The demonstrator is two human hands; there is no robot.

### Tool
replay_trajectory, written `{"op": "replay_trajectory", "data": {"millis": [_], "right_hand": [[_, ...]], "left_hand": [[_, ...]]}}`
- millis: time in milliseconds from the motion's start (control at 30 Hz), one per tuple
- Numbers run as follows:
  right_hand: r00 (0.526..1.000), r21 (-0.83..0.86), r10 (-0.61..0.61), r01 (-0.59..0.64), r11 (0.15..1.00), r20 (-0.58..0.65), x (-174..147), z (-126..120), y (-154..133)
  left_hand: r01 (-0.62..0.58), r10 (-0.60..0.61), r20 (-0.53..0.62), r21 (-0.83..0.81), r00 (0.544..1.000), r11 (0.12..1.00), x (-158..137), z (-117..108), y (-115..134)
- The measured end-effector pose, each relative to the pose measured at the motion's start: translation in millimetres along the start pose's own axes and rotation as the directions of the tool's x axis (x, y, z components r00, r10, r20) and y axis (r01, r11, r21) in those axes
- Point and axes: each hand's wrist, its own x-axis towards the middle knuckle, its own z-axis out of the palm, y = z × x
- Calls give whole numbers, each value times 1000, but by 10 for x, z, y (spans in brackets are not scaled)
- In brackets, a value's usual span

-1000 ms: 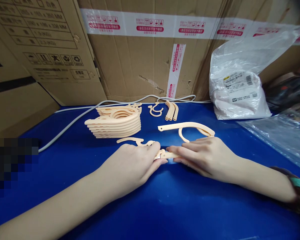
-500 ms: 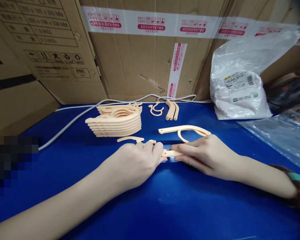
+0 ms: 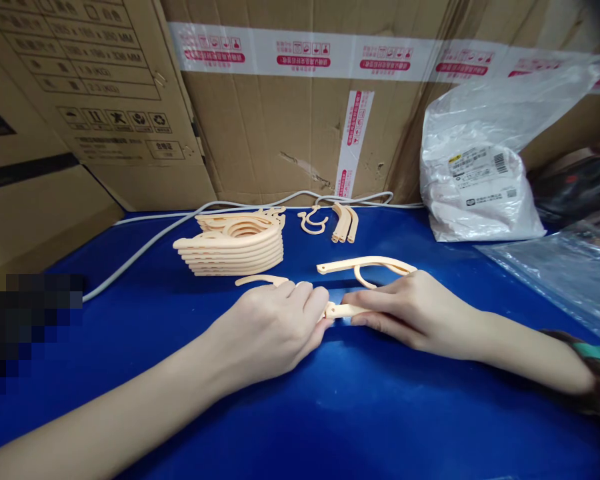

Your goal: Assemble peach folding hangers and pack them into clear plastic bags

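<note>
- Head view, bar (image 3: 347, 311): pale peach, plastic by its look, smooth, pierced near one end; between the two hands, just above or on the worktop (image 3: 330, 420), which one cannot be told.
- Left hand (image 3: 286, 327): grip closed at the pierced end; whatever else it encloses is hidden.
- Right hand (image 3: 413, 310): grip pinching the bar's other end, seemingly to steady it against the left.
- Arm (image 3: 367, 261): slim, bowed, hooked beneath; just beyond the right hand, one end hidden.
- Curved piece (image 3: 260, 279): beyond the left hand, partly covered.
- Stack (image 3: 230, 255): matching curved parts, evenly layered, probably to save space.
- Hooks (image 3: 315, 227), short bent pieces (image 3: 344, 223): grouped at the back, presumably within reach.
- Bag (image 3: 480, 187): white, crinkled film, labelled.
- Worktop: blue, smooth, faintly glossy.
</note>
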Motion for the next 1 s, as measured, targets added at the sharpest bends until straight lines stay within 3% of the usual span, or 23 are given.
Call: {"op": "replay_trajectory", "data": {"millis": [300,1000], "right_hand": [[995,-172,-50,35,985,-84,-12,60,-53],[995,-161,-54,39,986,-88,-29,74,-71]], "left_hand": [[93,-89,26,-223,996,970,-11,-10,-39],[102,-93,48,-271,995,957,-31,-7,-38]]}}
